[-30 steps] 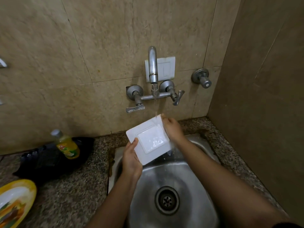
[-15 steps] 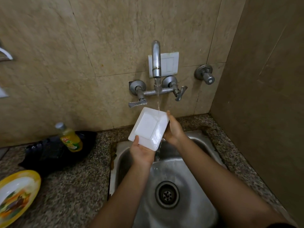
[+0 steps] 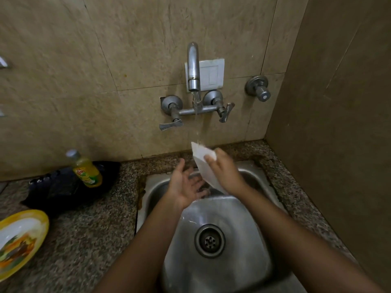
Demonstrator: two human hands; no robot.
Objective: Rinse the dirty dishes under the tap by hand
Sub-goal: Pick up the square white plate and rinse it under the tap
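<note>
The right hand (image 3: 225, 173) holds the white dish (image 3: 200, 167) by its top edge, with fingers curled over it, and the dish stands tipped up on its side over the sink (image 3: 228, 275). Water (image 3: 196, 121) runs down from the tap (image 3: 193, 64) and lands on the top corner of the dish. The left hand (image 3: 186, 187) is spread wide, palm up, just beside the dish, with nothing in it.
</note>
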